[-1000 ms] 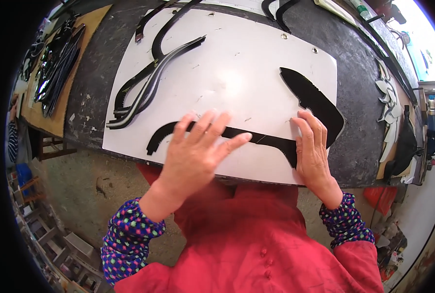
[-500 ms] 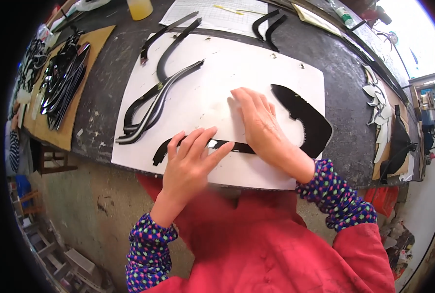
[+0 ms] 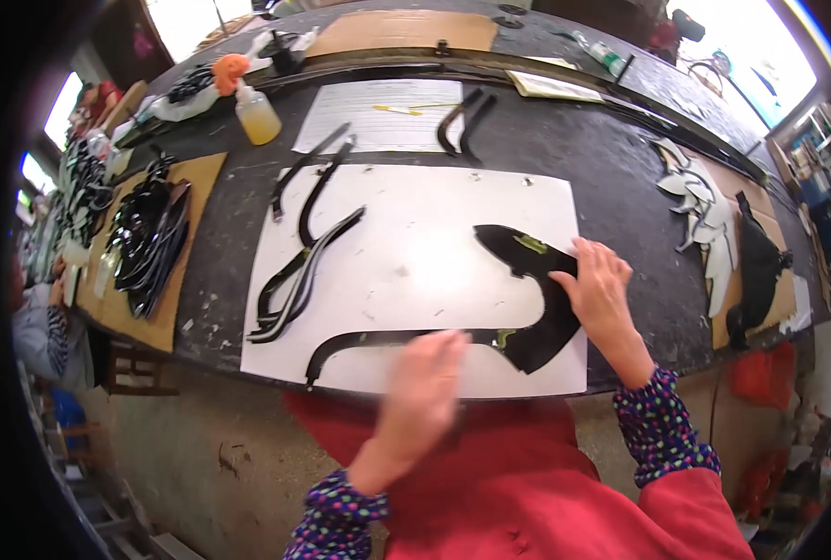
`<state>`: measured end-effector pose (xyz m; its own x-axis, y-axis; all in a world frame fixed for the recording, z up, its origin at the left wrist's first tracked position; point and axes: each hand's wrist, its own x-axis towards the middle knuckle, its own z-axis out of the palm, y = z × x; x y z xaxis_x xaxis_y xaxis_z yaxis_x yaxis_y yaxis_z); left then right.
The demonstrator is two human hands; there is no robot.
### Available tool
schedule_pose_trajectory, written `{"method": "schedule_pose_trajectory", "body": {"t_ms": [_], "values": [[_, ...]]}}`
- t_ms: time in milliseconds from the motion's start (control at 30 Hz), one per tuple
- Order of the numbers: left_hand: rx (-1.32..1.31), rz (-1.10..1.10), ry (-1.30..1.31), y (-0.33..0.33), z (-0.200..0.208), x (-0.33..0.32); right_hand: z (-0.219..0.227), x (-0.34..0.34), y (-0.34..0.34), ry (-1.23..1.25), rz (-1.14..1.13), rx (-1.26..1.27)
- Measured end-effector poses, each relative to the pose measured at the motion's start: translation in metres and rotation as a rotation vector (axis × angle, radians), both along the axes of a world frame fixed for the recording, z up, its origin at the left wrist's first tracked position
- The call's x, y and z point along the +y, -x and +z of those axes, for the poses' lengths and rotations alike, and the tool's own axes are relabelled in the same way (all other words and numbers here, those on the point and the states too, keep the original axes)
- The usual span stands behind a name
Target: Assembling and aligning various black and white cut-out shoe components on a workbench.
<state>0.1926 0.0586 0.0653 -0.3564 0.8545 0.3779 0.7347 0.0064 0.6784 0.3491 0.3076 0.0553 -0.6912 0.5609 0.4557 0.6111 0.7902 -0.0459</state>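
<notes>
One view only, head cam, looking down on a dark workbench [image 3: 574, 149] w/ a white sheet [image 3: 415, 252] laid flat near its front edge.

Hard to make out: left hand [image 3: 425, 387] is motion-blurred, so finger state can't be told for sure; they look loosely together, flat, tips toward the sheet. It covers the middle of the long black leather piece [image 3: 527, 299], so the strip's run under the palm is hidden. Left forearm & dotted cuff are partly cut off at the lower edge. Items at the far left rim are warped & dim.

Black leather piece: lies flat on the sheet's right-front part. Wide curved part sits at right, thin strip runs left along the sheet's front edge to approx its left third. Small yellowish marks show on it.

Right hand [image 3: 602, 289]: sharp, fingers slightly spread & pressed flat, tips on the wide part's right edge, palm off the sheet's right border on the bench.

Left hand's fingertips rest on the thin strip, just left of where it widens.

Elsewhere: bundle of black straps [image 3: 299, 271] on the sheet's left side, well apart from both hands; glue bottle [image 3: 257, 112] far back left; stack of black pieces on a cardboard [image 3: 149, 233] at left.
</notes>
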Motion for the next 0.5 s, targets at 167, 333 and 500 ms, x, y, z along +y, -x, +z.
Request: {"method": "schedule_pose_trajectory", "body": {"t_ms": [167, 333, 500], "values": [[-0.192, -0.104, -0.040, -0.075, 0.002, 0.060, 0.075, -0.030, 0.008, 0.489, 0.154, 0.101], [-0.284, 0.050, -0.193, -0.083, 0.047, 0.068, 0.148, -0.059, 0.019, 1.083, 0.422, 0.479], [-0.314, 0.242, -0.527, 0.050, 0.147, 0.016, 0.150, -0.051, 0.018, 1.291, 0.553, 0.784]]}}
